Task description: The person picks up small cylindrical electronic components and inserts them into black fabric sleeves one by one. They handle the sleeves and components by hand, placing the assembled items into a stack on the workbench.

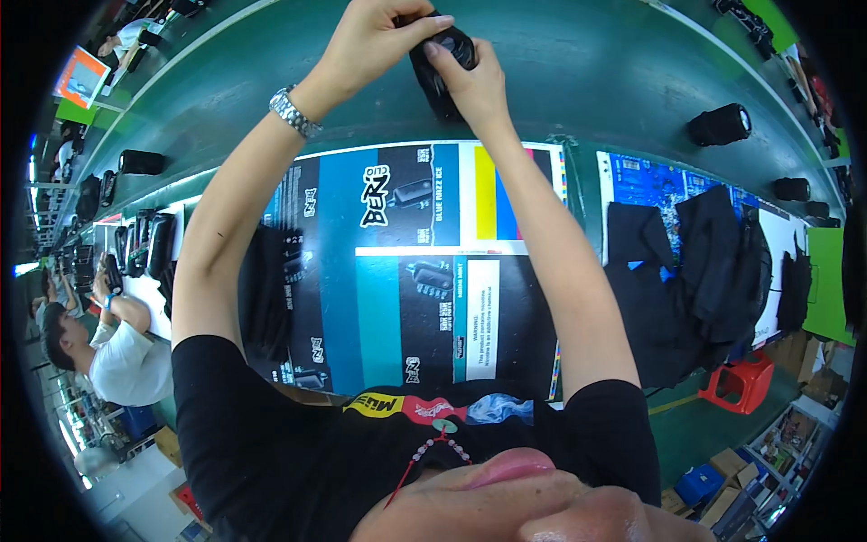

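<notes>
Both hands meet at the top of the head view, above the green work surface. My left hand (390,38) grips the upper left side of a black cylindrical speaker (442,83), its thumb laid across the top. From the right, my right hand (477,83) closes on the same speaker, with its thumb pressed near the glossy round end. My fingers hide part of the speaker, and its far side does not show.
Printed sheets (379,298) cover the table in front of me. Black cloth pieces (713,244) lie at the right, and more dark cloth (262,298) at the left. Other black speakers (720,125) stand along the green surface (587,63). A co-worker (126,357) sits at the left; a red stool (739,384) stands right.
</notes>
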Motion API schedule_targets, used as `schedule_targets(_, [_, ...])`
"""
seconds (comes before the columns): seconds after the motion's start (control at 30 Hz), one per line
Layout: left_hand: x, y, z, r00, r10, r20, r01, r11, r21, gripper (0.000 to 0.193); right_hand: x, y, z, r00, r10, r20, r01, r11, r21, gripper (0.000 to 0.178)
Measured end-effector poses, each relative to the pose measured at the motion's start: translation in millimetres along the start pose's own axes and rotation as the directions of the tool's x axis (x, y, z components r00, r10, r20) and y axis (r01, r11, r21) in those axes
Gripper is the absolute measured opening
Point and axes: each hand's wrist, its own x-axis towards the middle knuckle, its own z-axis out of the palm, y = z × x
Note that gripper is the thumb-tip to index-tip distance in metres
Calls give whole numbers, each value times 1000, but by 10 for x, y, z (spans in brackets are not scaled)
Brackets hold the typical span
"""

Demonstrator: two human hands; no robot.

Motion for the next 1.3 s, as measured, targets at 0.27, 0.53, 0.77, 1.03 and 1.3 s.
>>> schedule_targets(0.27, [-150,220,157,981,115,-153,-108,993,52,16,207,163,-161,936,-191,295,176,981,78,66])
schedule_targets(0.53, [-89,16,400,829,-328,-452,-79,733,-676,23,713,75,-576,850,362,383,-523,675,521,82])
schedule_targets(0.77, [46,-280,1236,861,-455,-227,-72,333,-940,58,559,162,-339,909,334,250,-415,666,619,50])
schedule_targets(1.03, [-39,-413,1586,845,-460,-272,21,538,-843,59,303,650,-484,980,54,-193,-28,991,134,45])
schedule_targets(1.3, [-85,-312,1599,769,-584,-260,215,619,-756,68,186,409,-748,952,213,-220,-232,970,-66,59])
